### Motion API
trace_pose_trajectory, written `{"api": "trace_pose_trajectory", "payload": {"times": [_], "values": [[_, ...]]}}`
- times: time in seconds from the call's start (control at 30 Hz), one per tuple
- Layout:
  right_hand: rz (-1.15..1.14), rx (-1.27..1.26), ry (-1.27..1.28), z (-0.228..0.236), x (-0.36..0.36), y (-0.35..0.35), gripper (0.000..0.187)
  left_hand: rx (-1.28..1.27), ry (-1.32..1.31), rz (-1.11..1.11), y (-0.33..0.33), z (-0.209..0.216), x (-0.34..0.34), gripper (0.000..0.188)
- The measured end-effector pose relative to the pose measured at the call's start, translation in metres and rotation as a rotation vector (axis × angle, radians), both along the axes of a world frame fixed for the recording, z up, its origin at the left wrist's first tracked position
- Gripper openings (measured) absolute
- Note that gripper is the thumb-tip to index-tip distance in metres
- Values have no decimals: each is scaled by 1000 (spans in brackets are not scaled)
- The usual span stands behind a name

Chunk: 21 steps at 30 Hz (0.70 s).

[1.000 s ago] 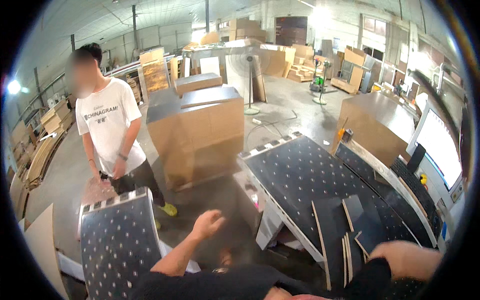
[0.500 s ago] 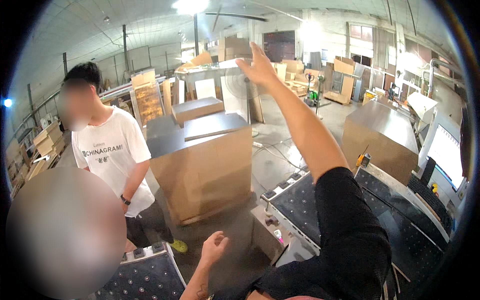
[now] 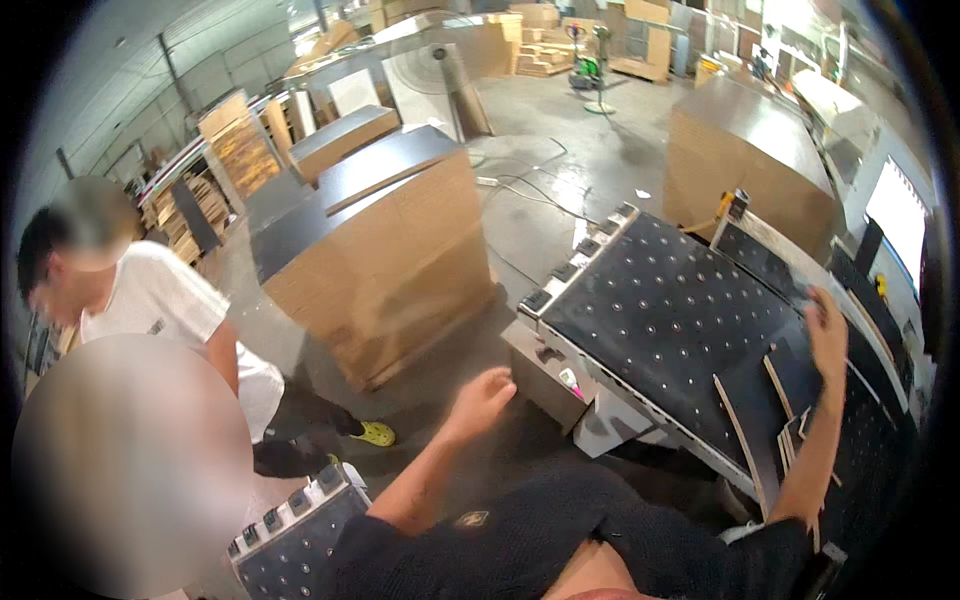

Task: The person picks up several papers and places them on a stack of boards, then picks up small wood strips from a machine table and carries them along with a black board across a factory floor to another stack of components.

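My right hand (image 3: 826, 332) reaches over the black worktable (image 3: 650, 300) dotted with small round fittings, its fingers apart and nothing visible in them. It is nearest to a dark strip of board (image 3: 765, 262) along the table's far right side; whether it touches cannot be made out. Below it, dark panels (image 3: 748, 425) with raw wood edges and several thin strips (image 3: 790, 450) lie on the table. My left hand (image 3: 485, 400) hangs in the air left of the table, slightly blurred, its fingers curled in with nothing seen in them.
A person in a white shirt (image 3: 165, 295) bends at the left beside a second dotted table (image 3: 300, 540). Ahead stands a large stack of dark-topped boards (image 3: 385, 280), with another stack (image 3: 745, 165) at the far right. A screen (image 3: 895, 225) stands rightmost; cables (image 3: 540, 195) cross the floor.
My right hand has come down from high in the air to the right, over the worktable. My left hand has moved up and right. The view has tilted down; the other person bends lower.
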State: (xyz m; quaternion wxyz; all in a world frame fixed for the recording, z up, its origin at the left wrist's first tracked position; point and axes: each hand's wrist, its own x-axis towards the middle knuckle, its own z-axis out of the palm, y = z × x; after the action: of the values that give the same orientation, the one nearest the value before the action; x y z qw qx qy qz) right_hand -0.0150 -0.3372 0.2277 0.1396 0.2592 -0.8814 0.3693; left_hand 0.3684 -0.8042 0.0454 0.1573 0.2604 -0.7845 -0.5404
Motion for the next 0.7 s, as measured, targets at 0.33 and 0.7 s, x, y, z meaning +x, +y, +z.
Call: {"api": "trace_pose_trajectory", "payload": {"times": [0.33, 0.7], "values": [[-749, -333, -102, -48, 234, 365, 49, -116, 337, -350, 117, 66, -192, 29], [-1266, -43, -179, -170, 250, 538, 65, -266, 311, -732, 367, 45, -363, 51]]}}
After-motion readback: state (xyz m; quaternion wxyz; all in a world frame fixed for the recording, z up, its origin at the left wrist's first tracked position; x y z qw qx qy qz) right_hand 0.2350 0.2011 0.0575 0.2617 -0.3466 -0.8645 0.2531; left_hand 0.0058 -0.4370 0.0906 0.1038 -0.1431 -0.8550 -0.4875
